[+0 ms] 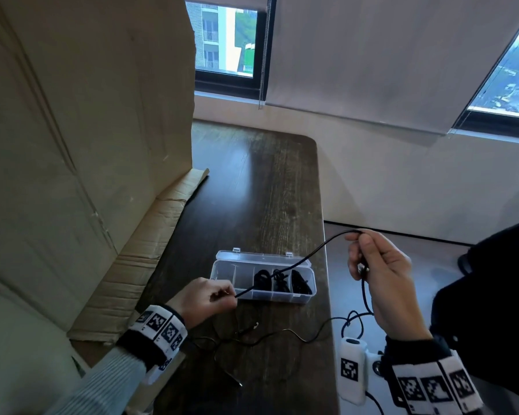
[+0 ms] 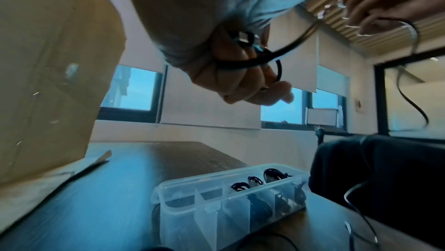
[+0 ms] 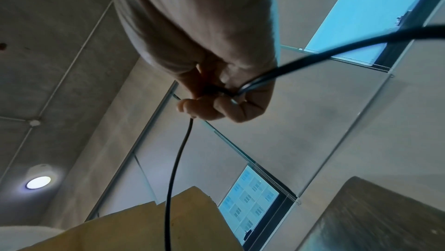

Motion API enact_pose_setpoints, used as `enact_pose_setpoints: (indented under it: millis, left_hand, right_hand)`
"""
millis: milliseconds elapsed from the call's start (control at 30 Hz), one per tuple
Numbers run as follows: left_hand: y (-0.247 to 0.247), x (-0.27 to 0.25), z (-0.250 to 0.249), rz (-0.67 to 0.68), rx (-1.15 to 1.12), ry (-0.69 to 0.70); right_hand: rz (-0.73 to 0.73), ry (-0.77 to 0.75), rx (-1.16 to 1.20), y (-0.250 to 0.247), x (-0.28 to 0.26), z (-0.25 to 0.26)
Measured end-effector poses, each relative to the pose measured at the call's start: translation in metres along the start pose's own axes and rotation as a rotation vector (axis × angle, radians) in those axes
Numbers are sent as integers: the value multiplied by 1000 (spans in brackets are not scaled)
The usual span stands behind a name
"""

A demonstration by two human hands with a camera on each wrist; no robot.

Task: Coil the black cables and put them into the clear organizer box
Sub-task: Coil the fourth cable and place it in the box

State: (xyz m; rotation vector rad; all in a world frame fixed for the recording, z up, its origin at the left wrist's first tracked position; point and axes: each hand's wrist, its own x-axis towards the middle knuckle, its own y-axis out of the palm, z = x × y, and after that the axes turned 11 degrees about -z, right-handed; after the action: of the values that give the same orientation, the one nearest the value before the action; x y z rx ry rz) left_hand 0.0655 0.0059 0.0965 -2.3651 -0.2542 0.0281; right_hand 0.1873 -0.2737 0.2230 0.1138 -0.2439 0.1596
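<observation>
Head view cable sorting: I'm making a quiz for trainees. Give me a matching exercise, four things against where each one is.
Things:
1. left hand
2. right hand
3. coiled cables
4. cardboard box

Places:
A. inside the clear organizer box
B. standing at the table's left
C. pinching the black cable near the organizer
D. holding the cable up off the table's right edge

Pairs: 1-C, 2-D, 3-A, 4-B

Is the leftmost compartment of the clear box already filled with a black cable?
No: in the head view the leftmost compartment of the clear organizer box looks empty, while coiled black cables fill compartments further right.
</observation>
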Motion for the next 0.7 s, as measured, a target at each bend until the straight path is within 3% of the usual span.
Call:
enact_pose_setpoints:
  millis: [67,133,400,533,700]
  left_hand:
    - [3,-1,-8,67,157,62]
    - [7,0,-10,66,150,37]
    - [-9,6,-23,-79,-724,-176]
    - [-19,14,-29,-211,-1205,-344]
    - [-34,24,-27,-439,-1377,-340]
  right_hand:
    - [-36,13,-1,-2,5,-2]
    - [-58,22,5,-3,11,-5]
    - [-160,224,-13,-19,25,-35]
    - [-66,274,-82,-21,21,-52]
    - [229,350,-316,-16,8,-73]
